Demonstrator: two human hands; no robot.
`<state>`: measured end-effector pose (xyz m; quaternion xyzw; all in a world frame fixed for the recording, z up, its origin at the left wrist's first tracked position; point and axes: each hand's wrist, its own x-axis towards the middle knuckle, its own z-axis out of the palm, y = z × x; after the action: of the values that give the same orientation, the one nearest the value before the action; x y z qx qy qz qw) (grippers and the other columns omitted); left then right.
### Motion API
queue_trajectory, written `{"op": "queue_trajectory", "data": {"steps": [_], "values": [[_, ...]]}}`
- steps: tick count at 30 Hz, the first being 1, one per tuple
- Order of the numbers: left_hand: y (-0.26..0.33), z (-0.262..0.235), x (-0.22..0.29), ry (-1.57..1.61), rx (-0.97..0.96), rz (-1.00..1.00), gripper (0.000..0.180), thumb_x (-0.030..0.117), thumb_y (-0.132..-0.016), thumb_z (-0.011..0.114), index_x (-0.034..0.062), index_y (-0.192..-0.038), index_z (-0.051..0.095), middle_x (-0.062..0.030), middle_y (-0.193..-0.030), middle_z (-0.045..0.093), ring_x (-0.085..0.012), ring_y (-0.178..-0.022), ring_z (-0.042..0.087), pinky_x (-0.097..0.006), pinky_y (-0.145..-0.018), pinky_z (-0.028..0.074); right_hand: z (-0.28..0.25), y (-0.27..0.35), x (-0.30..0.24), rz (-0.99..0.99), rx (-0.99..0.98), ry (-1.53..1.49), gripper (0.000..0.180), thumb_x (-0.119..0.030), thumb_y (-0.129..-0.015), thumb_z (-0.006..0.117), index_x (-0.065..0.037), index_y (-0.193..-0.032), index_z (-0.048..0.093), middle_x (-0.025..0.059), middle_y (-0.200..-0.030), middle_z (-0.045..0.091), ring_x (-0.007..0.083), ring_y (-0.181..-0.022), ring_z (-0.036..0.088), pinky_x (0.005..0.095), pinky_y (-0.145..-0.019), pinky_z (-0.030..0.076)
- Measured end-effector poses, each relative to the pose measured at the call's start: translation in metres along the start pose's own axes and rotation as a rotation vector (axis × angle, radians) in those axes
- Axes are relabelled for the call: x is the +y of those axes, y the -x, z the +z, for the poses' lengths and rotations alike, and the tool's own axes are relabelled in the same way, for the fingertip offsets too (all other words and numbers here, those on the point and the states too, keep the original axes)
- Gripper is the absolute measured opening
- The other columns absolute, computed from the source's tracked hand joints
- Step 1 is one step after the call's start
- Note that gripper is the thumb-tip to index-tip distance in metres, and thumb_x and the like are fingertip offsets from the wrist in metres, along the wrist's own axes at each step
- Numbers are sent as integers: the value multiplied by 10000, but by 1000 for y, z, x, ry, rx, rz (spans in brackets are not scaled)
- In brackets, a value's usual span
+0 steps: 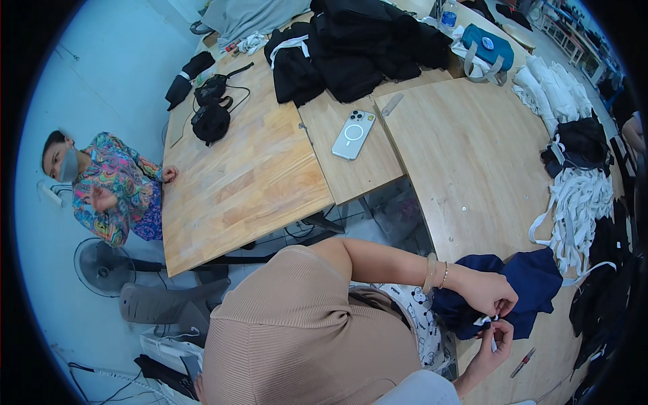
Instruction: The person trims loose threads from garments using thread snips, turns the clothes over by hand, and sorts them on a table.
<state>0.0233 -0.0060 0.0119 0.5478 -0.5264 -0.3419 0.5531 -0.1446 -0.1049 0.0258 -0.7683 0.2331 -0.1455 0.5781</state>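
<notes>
My left hand (pixel 487 291), with bracelets at the wrist, reaches across to a bundle of navy fabric (pixel 536 280) at the table's edge. Its thumb and fingers pinch a dark, gathered part of the cloth. Just below, my right hand (pixel 491 351) pinches a small white strip (pixel 493 345) against the same cloth, and the fingertips of both hands nearly meet. A white bit shows between them; exactly how it joins the fabric is too small to tell. Beside my right hand lies a slender red-and-metal hand tool (pixel 522 362).
White straps (pixel 579 219) and dark cloth pieces (pixel 582 145) line the right edge. A phone (pixel 353 135) lies mid-table, near a black garment pile (pixel 361 50) and a teal bag (pixel 487 47). At left, a masked person (pixel 115 182) stands behind a fan (pixel 103 268).
</notes>
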Motion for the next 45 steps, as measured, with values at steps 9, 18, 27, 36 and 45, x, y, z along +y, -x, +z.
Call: {"op": "queue_trajectory", "data": {"steps": [9, 18, 27, 36, 45], "values": [[-2, 10, 4, -120, 39, 56, 100, 70, -798, 596, 25, -859, 532, -93, -715, 570, -229, -694, 574, -325, -627, 448, 13, -8, 4, -252, 250, 433, 131, 40, -802, 545, 24, -930, 571, 120, -830, 522, 233, -737, 541, 297, -638, 443], [-22, -4, 4, 31, -75, -105, 89, 25, -820, 578, -32, -863, 630, -108, -765, 649, -151, -728, 632, -274, -681, 493, 7, -12, 3, -462, 408, 505, 142, 19, -763, 611, -10, -901, 598, 124, -735, 563, 283, -627, 561, 346, -551, 433], [-36, -22, 12, -52, 27, -1, 35, -63, -815, 522, -33, -833, 520, -52, -796, 476, -129, -734, 477, -225, -677, 404, -22, -49, -15, -361, 219, 379, 102, 1, -796, 593, 0, -897, 576, 122, -781, 482, 277, -690, 527, 322, -602, 428], [-20, -18, 17, -274, -331, 64, 12, 28, -828, 506, 19, -826, 500, -85, -776, 436, -233, -735, 440, -308, -707, 328, -43, -37, -3, -440, 352, 664, 133, -35, -761, 608, -1, -746, 480, 97, -711, 460, 254, -644, 511, 323, -547, 410], [-22, -30, 14, -231, -273, 2, 119, 109, -832, 581, -2, -846, 539, -84, -954, 500, -216, -872, 482, -304, -813, 379, -42, -31, -14, -164, -34, -239, 71, -46, -800, 553, 12, -765, 532, 55, -890, 493, 113, -717, 490, 209, -620, 407]]}}
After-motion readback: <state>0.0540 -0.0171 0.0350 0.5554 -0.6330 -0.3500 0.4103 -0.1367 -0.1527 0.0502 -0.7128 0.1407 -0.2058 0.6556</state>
